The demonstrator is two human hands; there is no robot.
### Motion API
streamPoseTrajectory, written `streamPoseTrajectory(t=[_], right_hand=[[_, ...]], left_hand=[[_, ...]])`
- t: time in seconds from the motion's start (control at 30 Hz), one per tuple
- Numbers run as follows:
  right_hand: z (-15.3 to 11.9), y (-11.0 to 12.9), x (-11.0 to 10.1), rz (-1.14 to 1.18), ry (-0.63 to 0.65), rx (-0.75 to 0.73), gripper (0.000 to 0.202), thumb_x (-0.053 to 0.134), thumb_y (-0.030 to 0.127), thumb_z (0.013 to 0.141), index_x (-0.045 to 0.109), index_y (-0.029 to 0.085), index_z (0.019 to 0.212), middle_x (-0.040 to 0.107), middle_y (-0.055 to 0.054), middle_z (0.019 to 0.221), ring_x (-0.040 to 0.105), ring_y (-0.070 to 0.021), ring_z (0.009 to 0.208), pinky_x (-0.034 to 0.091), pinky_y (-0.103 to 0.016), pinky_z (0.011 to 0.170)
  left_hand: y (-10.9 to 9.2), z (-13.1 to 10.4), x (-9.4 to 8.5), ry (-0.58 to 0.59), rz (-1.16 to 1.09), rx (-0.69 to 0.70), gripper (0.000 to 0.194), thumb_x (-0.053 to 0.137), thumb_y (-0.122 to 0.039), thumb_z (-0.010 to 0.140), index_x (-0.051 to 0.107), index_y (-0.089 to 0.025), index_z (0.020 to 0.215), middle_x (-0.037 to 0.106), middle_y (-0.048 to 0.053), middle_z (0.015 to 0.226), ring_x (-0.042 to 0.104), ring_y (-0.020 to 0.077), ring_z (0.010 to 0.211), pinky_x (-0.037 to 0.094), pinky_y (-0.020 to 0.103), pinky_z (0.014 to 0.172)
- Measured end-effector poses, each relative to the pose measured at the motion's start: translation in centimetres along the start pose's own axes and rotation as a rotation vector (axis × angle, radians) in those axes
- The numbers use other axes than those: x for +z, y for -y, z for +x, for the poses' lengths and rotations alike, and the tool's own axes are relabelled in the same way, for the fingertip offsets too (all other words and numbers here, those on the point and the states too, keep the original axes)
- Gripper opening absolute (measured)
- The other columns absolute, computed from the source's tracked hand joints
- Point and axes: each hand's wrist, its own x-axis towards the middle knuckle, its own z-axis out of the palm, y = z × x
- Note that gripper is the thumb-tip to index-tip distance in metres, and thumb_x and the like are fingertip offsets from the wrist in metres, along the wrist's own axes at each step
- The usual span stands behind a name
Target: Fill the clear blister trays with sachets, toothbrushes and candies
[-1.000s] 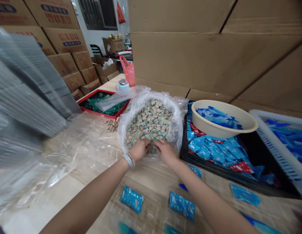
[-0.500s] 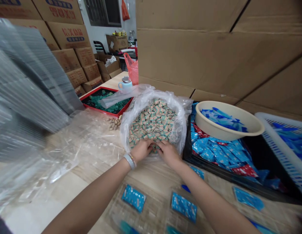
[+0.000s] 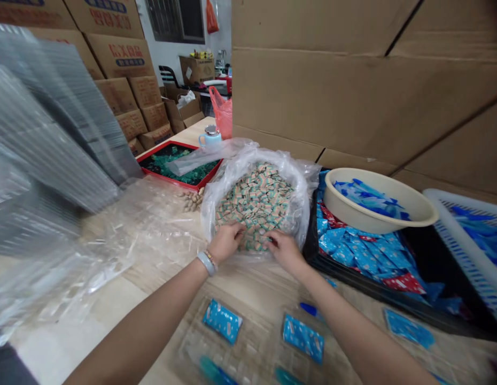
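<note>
A plastic-lined round container (image 3: 208, 206) is full of small pink-and-green packets (image 3: 256, 198). At its near left edge is my left hand (image 3: 227, 241), its fingers pinched together over the packets; what they hold is too small to name. My right hand (image 3: 285, 249) is at the near right edge, thumb and fingertips closed on something small and dark that I cannot make out. The two hands are apart. Below them on the table, clear plastic trays (image 3: 248, 342) hold blue packets (image 3: 223, 321) and blue-green pieces.
Right: a cream basin (image 3: 382, 219) of blue items above a black crate (image 3: 352, 275) of blue and red packets, beside a white basket (image 3: 452, 230). Left: stacked clear trays (image 3: 60, 117), loose plastic, a red-rimmed tray (image 3: 192, 184). Cardboard (image 3: 332, 96) stands behind.
My hands have drawn apart from each other, the left one leftward and the right one slightly right, and have lifted from among the packets. The view has shifted slightly.
</note>
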Motion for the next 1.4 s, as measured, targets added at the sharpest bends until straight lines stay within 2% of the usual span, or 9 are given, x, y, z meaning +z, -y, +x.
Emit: streamPoseTrajectory(t=[0.13, 0.3, 0.43, 0.53, 0.63, 0.73, 0.9, 1.17, 1.4], right_hand=[[1.1, -0.1, 0.1, 0.037, -0.013, -0.041, 0.017, 0.051, 0.012, 0.070, 0.062, 0.016, 0.082, 0.060, -0.004, 0.078, 0.053, -0.0136, 0.069, 0.042, -0.024, 0.064], [3.9, 0.9, 1.1, -0.132, 0.197, -0.212, 0.033, 0.048, 0.007, 0.070, 0.059, 0.019, 0.099, 0.061, -0.006, 0.093, 0.053, -0.0163, 0.087, 0.039, -0.026, 0.077], [5.1, 1.8, 0.8, -0.419, 0.342, -0.248, 0.028, 0.049, 0.007, 0.069, 0.062, 0.019, 0.090, 0.060, -0.006, 0.083, 0.052, -0.0186, 0.085, 0.038, -0.027, 0.074], [4.8, 2.3, 0.3, -0.473, 0.287, -0.228, 0.024, 0.047, 0.009, 0.070, 0.060, 0.018, 0.088, 0.056, -0.007, 0.089, 0.049, -0.0191, 0.087, 0.037, -0.027, 0.071], [4.0, 2.4, 0.1, -0.386, 0.257, -0.221, 0.022, 0.046, 0.008, 0.070, 0.057, 0.017, 0.086, 0.052, -0.007, 0.092, 0.047, -0.0182, 0.089, 0.036, -0.027, 0.073], [3.3, 2.1, 0.5, -0.277, 0.278, -0.236, 0.024, 0.046, 0.005, 0.067, 0.055, 0.017, 0.086, 0.053, -0.005, 0.087, 0.046, -0.0168, 0.088, 0.035, -0.027, 0.076], [2.5, 1.0, 1.3, -0.164, 0.228, -0.235, 0.034, 0.045, 0.003, 0.065, 0.053, 0.014, 0.097, 0.053, -0.007, 0.094, 0.045, -0.0169, 0.092, 0.035, -0.028, 0.080], [2.2, 0.4, 1.7, -0.087, 0.178, -0.216, 0.029, 0.047, 0.004, 0.064, 0.057, 0.015, 0.089, 0.054, -0.007, 0.093, 0.047, -0.0169, 0.092, 0.037, -0.029, 0.083], [2.2, 0.1, 1.8, -0.039, 0.167, -0.196, 0.033, 0.049, 0.005, 0.065, 0.056, 0.017, 0.094, 0.054, -0.006, 0.095, 0.047, -0.0169, 0.094, 0.037, -0.030, 0.083]], left_hand=[[0.7, -0.3, -1.1, -0.065, -0.044, 0.010, 0.018, 0.049, -0.009, 0.072, 0.060, -0.014, 0.085, 0.061, 0.005, 0.083, 0.055, 0.0147, 0.080, 0.043, 0.026, 0.075], [1.0, -0.9, -0.6, -0.062, -0.044, -0.020, 0.022, 0.049, -0.007, 0.071, 0.057, -0.015, 0.091, 0.061, 0.005, 0.084, 0.055, 0.0147, 0.078, 0.043, 0.027, 0.073], [1.2, -1.3, -0.4, -0.054, -0.075, -0.009, 0.019, 0.049, -0.007, 0.072, 0.056, -0.014, 0.087, 0.058, 0.005, 0.083, 0.053, 0.0146, 0.079, 0.043, 0.027, 0.072], [1.2, -1.4, -0.5, -0.052, -0.114, 0.002, 0.018, 0.048, -0.007, 0.072, 0.055, -0.014, 0.087, 0.057, 0.005, 0.083, 0.052, 0.0141, 0.080, 0.043, 0.027, 0.072], [1.2, -1.5, -0.5, -0.046, -0.126, -0.007, 0.019, 0.048, -0.009, 0.073, 0.054, -0.014, 0.090, 0.057, 0.005, 0.084, 0.052, 0.0140, 0.080, 0.043, 0.027, 0.072], [1.3, -1.5, -0.4, -0.042, -0.117, -0.017, 0.020, 0.048, -0.011, 0.074, 0.054, -0.013, 0.093, 0.057, 0.005, 0.085, 0.052, 0.0144, 0.080, 0.042, 0.027, 0.073], [1.5, -1.6, -0.2, -0.044, -0.110, 0.003, 0.020, 0.048, -0.011, 0.075, 0.055, -0.014, 0.093, 0.058, 0.005, 0.089, 0.052, 0.0147, 0.085, 0.041, 0.027, 0.077], [1.4, -1.6, -0.1, -0.045, -0.099, -0.004, 0.019, 0.049, -0.012, 0.075, 0.056, -0.015, 0.091, 0.058, 0.005, 0.088, 0.052, 0.0146, 0.083, 0.042, 0.027, 0.076], [1.0, -1.4, -0.1, -0.028, -0.143, -0.027, 0.018, 0.049, -0.012, 0.073, 0.056, -0.015, 0.089, 0.059, 0.005, 0.087, 0.053, 0.0149, 0.082, 0.042, 0.027, 0.075]])
